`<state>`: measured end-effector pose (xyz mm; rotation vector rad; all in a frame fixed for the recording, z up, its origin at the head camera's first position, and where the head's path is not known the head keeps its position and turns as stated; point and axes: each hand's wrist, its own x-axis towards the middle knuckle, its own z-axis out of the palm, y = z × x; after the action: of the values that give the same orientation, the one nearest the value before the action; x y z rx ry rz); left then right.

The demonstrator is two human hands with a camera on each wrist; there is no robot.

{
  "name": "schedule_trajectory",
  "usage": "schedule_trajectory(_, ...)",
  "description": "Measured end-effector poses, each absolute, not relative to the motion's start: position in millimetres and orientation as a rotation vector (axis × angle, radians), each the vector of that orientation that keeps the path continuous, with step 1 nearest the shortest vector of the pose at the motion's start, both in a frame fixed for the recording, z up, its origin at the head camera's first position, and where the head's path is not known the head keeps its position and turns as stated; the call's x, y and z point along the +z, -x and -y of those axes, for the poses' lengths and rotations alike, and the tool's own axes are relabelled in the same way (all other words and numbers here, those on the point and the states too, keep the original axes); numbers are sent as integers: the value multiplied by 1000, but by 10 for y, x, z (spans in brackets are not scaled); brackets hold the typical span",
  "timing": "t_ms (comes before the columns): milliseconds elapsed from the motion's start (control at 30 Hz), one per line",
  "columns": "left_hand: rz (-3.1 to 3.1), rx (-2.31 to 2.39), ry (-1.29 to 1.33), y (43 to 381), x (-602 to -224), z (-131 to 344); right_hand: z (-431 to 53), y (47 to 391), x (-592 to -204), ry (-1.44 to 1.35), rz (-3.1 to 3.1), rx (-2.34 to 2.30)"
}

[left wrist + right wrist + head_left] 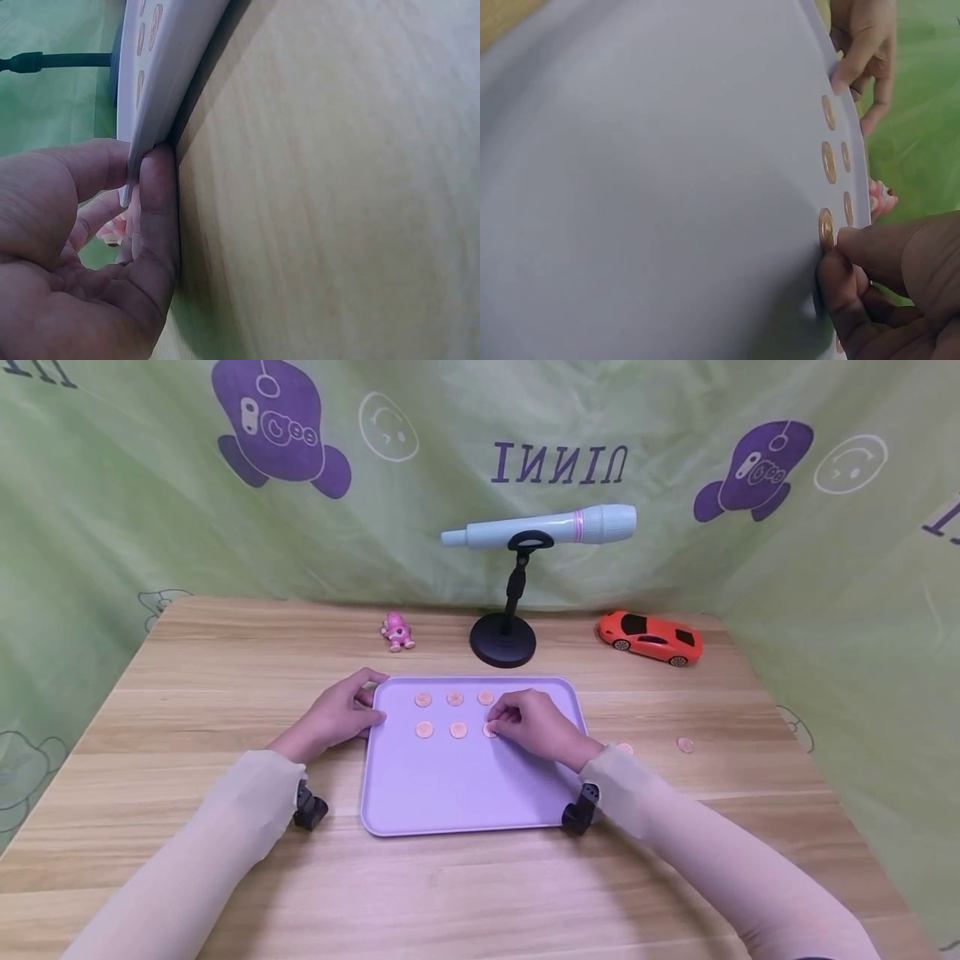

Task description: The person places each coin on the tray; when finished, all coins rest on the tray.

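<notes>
A lavender tray (450, 793) lies on the wooden table with several copper coins on it, set out in two rows toward its far side. My left hand (339, 712) grips the tray's left rim; in the left wrist view its thumb (101, 166) presses the rim from above while a finger reaches beneath. Over the tray, my right hand (536, 725) pinches a coin (826, 231) at the right end of the nearer row, thumb and forefinger at its edge. The fingers partly cover that coin in the head view.
Right of the tray, one coin (685, 745) lies on the table and another coin (625, 748) shows beside the right sleeve. Along the back stand a pink figurine (396, 632), a light-blue microphone (551, 528) on a black stand (504, 642), and an orange toy car (651, 638).
</notes>
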<state>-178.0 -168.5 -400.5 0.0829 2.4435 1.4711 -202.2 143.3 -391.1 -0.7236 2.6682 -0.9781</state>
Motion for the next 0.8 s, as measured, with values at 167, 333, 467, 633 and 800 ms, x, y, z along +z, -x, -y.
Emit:
schedule_trajectory(167,-2437,1480,-72,1772,-3998,1678,-1526,2023,-3897,736,-2680,-996)
schedule_trajectory(333,-2438,1455,-47,1780,-4011,1668,-1782,2011,-3881,689,-2705,-1012)
schedule_trajectory(467,-2446,1439,-38,1775,-4021,1657,-2126,2001,-3843,593,-2738,-1010)
schedule_trajectory(633,-2451,1457,-46,1775,-4026,1664,-2549,1987,-3827,486,-2778,-1010)
schedule_trajectory(800,-2450,1454,-38,1778,-4015,1670,-2852,1934,-3827,427,-2788,-958)
